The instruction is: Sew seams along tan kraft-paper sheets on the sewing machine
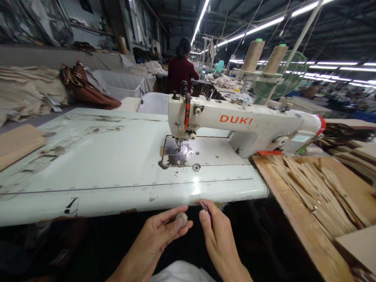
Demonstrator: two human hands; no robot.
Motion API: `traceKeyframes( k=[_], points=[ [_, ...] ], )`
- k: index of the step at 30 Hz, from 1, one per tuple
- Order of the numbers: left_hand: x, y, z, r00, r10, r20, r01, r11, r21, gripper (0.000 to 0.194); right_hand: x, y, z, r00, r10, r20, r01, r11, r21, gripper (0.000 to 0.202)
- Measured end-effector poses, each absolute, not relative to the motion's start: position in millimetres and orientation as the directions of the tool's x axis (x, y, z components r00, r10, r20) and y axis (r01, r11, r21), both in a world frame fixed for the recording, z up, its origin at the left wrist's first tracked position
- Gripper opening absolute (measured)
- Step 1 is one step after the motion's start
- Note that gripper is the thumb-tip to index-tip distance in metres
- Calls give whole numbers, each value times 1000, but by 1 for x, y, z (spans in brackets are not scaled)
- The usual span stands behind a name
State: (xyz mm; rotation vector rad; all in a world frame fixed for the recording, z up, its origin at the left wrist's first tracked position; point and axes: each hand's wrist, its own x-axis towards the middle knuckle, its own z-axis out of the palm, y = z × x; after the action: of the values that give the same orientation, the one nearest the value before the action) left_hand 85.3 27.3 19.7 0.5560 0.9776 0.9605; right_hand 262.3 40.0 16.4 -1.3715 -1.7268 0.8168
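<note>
In front of the table's edge, my left hand (pixel 160 231) pinches a small round bobbin (pixel 182 219) between thumb and fingers, its flat pale face turned toward the other hand. Just to the right, my right hand (pixel 219 231) is closed on a slim pointed metal tool (pixel 203 204); its tip points up and left, and the fingers hide the rest, so I cannot tell whether it is tweezers or snips. The two hands are apart. Beyond them stands a white sewing machine (pixel 205 117) with its needle (pixel 179 145) over a worn metal plate.
The pale tabletop (pixel 117 164) carries a printed ruler (pixel 132 187) along its front. At right, fabric strips (pixel 311 192) lie on a wooden board (pixel 273 176). Thread cones (pixel 252 55) stand behind the machine. A brown bag (pixel 85 86) and folded cloth (pixel 26 88) are at left; a person (pixel 182 72) is farther back.
</note>
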Motion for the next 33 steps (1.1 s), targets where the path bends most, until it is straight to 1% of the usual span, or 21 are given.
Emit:
traceKeyframes(
  k=[2, 5, 8, 12, 16, 22, 24, 26, 29, 31, 33],
  points=[
    [86, 26, 22, 211, 880, -426, -423, 475, 772, 51, 267, 34, 15, -158, 972, 174, 600, 235, -765, 30],
    [86, 25, 25, 205, 892, -402, -402, 451, 797, 51, 266, 26, 11, -213, 964, 162, 697, 266, -666, 33],
    [85, 25, 23, 207, 903, -377, -365, 429, 826, 49, 263, 26, 10, -273, 944, 185, 722, 328, -609, 35],
    [85, 26, 19, 217, 907, -361, -310, 415, 855, 48, 264, 32, 16, -322, 926, 198, 722, 376, -581, 37],
    [87, 26, 22, 183, 917, -355, -311, 397, 864, 46, 266, 35, 21, -359, 910, 205, 724, 410, -555, 39],
    [91, 23, 24, 175, 921, -350, -299, 388, 872, 47, 267, 33, 18, -381, 914, 141, 691, 382, -614, 37],
    [91, 23, 21, 181, 920, -347, -296, 387, 873, 47, 268, 34, 17, -359, 922, 145, 651, 359, -669, 36],
    [90, 25, 16, 174, 926, -336, -280, 374, 884, 45, 272, 38, 19, -295, 940, 168, 587, 317, -745, 35],
    [88, 28, 6, 137, 959, -247, -236, 273, 933, 41, 280, 45, 26, -201, 968, 148, 531, 235, -814, 36],
    [87, 29, 1, 105, 978, -182, -202, 200, 959, 42, 282, 49, 32, -202, 975, 92, 514, 185, -837, 34],
    [87, 28, 1, 96, 984, -152, -170, 167, 971, 45, 279, 50, 34, -232, 972, 30, 463, 137, -876, 28]
  ],
)
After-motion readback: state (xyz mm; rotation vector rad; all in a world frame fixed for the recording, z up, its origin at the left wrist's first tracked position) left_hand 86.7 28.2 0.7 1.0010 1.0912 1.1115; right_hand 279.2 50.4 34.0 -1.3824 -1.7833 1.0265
